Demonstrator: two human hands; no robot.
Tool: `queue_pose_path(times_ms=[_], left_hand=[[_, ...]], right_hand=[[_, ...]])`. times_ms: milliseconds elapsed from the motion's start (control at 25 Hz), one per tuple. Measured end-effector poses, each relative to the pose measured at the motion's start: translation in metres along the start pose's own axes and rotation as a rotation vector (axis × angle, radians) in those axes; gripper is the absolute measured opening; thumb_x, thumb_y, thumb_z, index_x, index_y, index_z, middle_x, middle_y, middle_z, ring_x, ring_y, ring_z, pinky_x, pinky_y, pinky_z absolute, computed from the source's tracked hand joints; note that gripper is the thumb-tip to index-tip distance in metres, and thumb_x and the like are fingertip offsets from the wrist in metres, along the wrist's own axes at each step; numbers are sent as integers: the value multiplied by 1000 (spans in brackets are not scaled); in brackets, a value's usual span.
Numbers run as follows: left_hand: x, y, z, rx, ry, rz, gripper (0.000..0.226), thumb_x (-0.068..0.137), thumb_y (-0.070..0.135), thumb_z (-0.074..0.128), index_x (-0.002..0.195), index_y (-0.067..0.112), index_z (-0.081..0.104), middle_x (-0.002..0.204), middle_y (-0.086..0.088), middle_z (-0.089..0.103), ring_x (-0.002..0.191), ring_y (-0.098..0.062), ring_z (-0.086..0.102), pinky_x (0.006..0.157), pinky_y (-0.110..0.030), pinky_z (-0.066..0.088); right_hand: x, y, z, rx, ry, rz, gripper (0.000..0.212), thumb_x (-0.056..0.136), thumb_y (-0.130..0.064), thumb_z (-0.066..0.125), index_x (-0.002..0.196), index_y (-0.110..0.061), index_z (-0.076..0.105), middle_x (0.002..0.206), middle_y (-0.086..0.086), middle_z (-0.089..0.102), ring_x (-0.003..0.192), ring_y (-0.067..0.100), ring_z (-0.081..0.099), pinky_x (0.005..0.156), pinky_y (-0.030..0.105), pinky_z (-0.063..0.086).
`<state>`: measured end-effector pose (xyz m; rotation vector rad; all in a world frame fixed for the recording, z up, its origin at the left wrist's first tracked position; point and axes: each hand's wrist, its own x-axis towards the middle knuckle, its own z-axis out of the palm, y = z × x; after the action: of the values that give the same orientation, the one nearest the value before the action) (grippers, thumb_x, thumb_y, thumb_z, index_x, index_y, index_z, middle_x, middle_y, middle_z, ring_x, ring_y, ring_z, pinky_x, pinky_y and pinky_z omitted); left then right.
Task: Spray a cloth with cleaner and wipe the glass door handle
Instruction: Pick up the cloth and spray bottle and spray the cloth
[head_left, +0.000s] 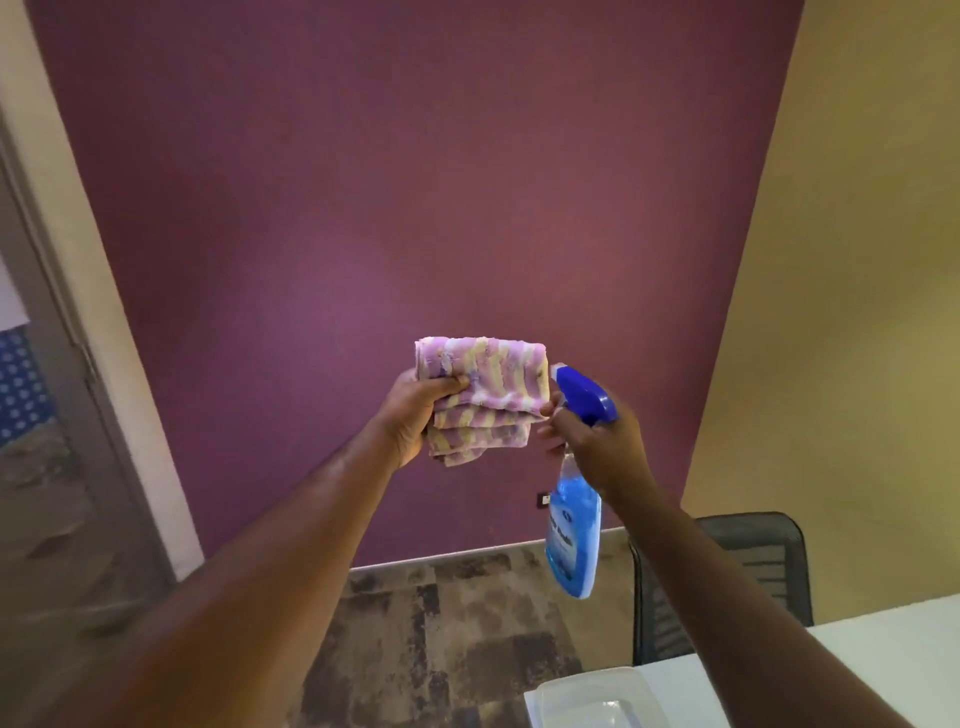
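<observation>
Closest in, below the right arm, there's a clear plastic container (597, 696) sitting on a white table (883, 649), with a dark mesh chair (753, 545) just past it. Both arms are stretched out in front. The right hand (597, 447) has its fingers wrapped round the neck of a spray bottle (574, 540) of blue cleaner, which hangs down under the fist. Its blue nozzle pokes out above the hand, aimed left, practically touching the cloth (493, 384). That's a folded pink and yellow striped towel, pinched in the left hand (415, 421), thumb across the front. It sticks up and to the right of that grip. Behind it all is a purple wall (415, 182), and a blurry door frame (62, 312) sits way off left of the left hand.
</observation>
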<state>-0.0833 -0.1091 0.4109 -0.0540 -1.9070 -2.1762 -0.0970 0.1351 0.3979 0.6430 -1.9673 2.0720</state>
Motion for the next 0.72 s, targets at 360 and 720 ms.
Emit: queue_pose_path(times_ms=[360,720], left_hand=[[-7,45,-12,16,30,83,21,90,1,72,111,2,73,96,-15,78,83,-27,76,71,-37,64],[-12,50,-17,4,-15,86,31,77,10,74,109,7,74,92,-10,80,82,-22,79,65,-32,61]], right_hand=[[-9,-104,66,-103,-237,-35,15,67,-27,67,80,-19,65,60,-7,60,52,7,60,48,24,49],[-6,-103,90,-230,-215,-101,8,71,-34,61,66,-29,63,54,-11,49,52,4,48,50,25,43]])
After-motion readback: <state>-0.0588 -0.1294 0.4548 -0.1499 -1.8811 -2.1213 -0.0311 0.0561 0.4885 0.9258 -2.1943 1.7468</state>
